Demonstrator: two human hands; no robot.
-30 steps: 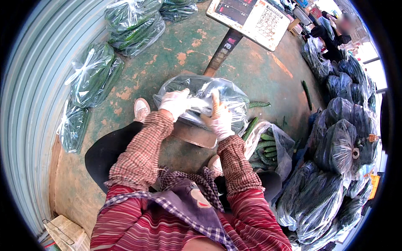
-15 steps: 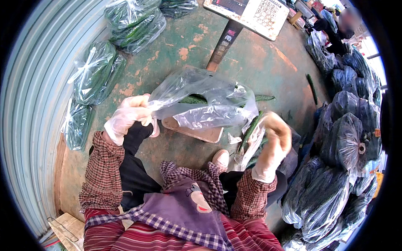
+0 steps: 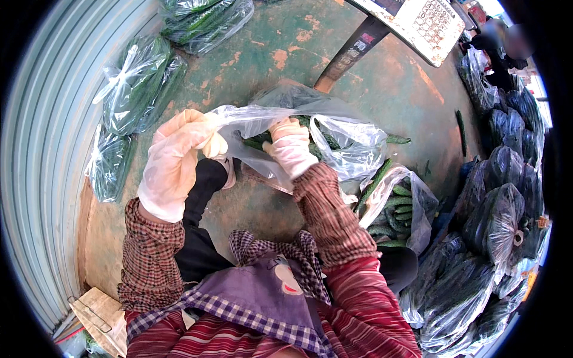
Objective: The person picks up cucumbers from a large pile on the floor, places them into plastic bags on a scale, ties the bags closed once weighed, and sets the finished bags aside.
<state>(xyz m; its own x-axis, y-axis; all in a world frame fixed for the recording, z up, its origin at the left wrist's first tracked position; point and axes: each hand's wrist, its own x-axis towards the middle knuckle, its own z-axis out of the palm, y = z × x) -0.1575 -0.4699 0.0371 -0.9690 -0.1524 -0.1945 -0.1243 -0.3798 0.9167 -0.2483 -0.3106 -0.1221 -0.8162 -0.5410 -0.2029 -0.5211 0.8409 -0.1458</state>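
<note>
My left hand [image 3: 188, 137], in a pale glove, pinches the gathered edge of a clear plastic bag [image 3: 349, 152] and holds its mouth up. Inside it lie dark green cucumbers [image 3: 325, 138], partly hidden by shiny film. My right hand [image 3: 290, 143], also gloved, reaches into the bag's mouth with curled fingers against the cucumbers; what they grip is hidden. A second clear bag [image 3: 424, 209] stands open to the right, with several cucumbers [image 3: 400, 215] inside. One long cucumber [image 3: 375, 184] leans at its left edge.
A scale with a keypad [image 3: 431, 24] stands on a post [image 3: 352, 51] ahead. Filled bags of cucumbers [image 3: 137, 89] line the corrugated wall [image 3: 45, 161]. More bags [image 3: 456, 286] are piled at right. A loose cucumber [image 3: 461, 132] lies on the floor. Another person [image 3: 498, 56] is at the far right.
My right hand has moved left from the second bag into the mouth of the held bag. My left hand still grips the edge. The view has shifted slightly.
</note>
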